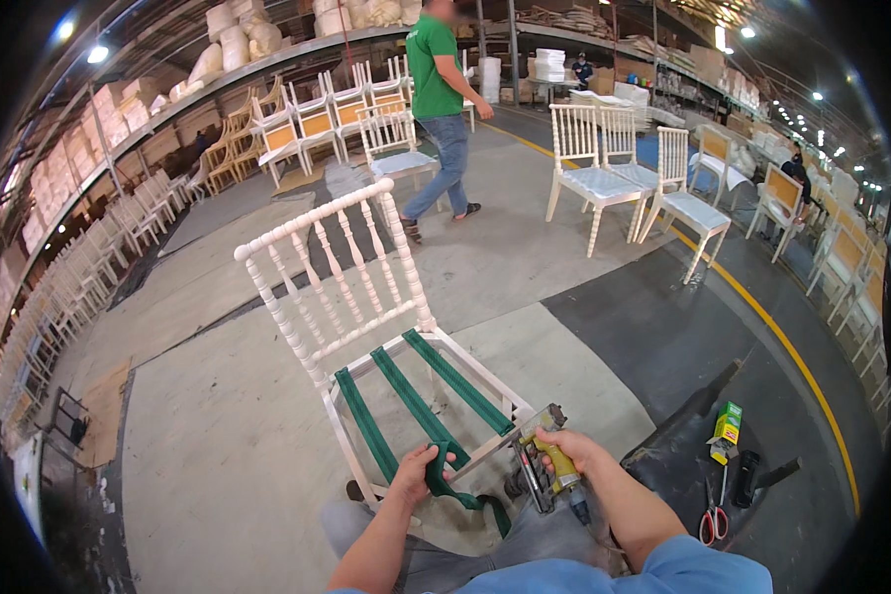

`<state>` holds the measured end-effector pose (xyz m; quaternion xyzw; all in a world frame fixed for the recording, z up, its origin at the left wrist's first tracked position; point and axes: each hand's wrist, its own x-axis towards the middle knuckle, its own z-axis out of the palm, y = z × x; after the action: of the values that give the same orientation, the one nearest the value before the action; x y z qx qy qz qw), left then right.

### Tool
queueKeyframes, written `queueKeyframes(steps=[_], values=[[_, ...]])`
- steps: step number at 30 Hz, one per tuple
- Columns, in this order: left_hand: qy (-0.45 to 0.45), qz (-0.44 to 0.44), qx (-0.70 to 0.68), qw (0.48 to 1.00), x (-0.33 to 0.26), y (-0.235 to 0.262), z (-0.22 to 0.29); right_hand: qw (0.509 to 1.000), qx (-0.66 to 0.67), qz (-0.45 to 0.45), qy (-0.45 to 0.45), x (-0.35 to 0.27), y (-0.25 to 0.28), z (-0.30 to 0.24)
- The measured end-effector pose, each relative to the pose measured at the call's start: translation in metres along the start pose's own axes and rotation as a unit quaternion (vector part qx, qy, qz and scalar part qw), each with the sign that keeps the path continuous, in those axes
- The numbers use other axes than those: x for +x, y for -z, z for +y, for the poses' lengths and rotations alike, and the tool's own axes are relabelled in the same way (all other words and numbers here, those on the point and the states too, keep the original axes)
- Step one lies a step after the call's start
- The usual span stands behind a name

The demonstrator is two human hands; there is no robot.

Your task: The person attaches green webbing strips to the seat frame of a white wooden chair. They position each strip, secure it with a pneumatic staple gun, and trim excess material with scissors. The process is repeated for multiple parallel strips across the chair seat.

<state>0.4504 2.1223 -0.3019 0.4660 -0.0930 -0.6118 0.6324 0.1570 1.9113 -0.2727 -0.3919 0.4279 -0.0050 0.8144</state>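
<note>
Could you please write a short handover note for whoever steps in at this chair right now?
Left hand grips the loose end of a green webbing strap at the front rail of the white chair frame.
Right hand holds the staple gun at the same rail.
Done: three green straps run front to back across the seat.
Left: the held strap end looks unfastened; no cross straps yet.
Scissors lie right.

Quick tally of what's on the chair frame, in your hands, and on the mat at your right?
Green straps on the chair: 3
Staple gun in the right hand: 1
Strap end in the left hand: 1
Scissors on the mat: 1
Green box: 1
Total: 7
</note>
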Motion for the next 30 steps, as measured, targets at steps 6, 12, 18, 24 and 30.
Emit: queueKeyframes(steps=[6,12,18,24,30], values=[[0.013,-0.025,-0.019,0.999,0.022,0.014,0.000,0.998,-0.034,0.045,0.036,-0.018,-0.034,-0.016],[0.060,-0.015,0.036,0.997,0.053,0.026,0.003,0.979,-0.159,0.103,0.071,-0.020,-0.102,-0.042],[0.012,-0.026,0.069,0.997,0.074,0.059,-0.013,0.945,-0.298,0.108,0.083,0.011,-0.130,-0.033],[0.081,-0.012,0.039,0.996,0.062,0.050,-0.005,0.946,-0.298,0.123,0.029,0.025,-0.148,-0.013],[0.087,-0.012,0.053,0.995,0.061,0.047,0.001,0.936,-0.329,0.120,0.029,0.044,-0.154,-0.013]])
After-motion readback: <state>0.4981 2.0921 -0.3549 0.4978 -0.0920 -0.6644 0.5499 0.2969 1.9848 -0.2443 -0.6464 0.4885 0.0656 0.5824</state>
